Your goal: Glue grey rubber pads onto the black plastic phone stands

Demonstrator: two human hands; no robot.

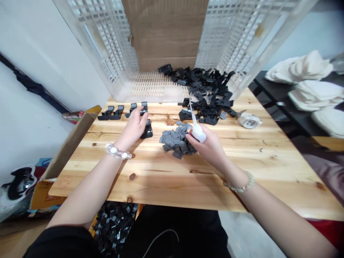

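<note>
My left hand (pixel 134 125) is at the left of the table, its fingers closed at a black plastic clip (pixel 144 106) and partly covering it. Just below the fingertips lies another black clip (pixel 147 129). More of these clips (pixel 116 113) stand in a row to the left. In my right hand (pixel 208 143) is a white glue bottle (pixel 198 132), gripped with its thin nozzle pointing up and away. Beneath and left of that hand spreads a heap of small grey pads (pixel 176 139). Black plastic parts (pixel 206 104) are piled beyond the bottle.
A white plastic crate (pixel 118 89) lies on its side at the back, cardboard (pixel 166 32) inside it. At the right is a roll of clear tape (pixel 249 121). Stacked white pieces (pixel 314 93) sit on a dark surface beyond. Below the table's front edge are many black parts (pixel 115 225).
</note>
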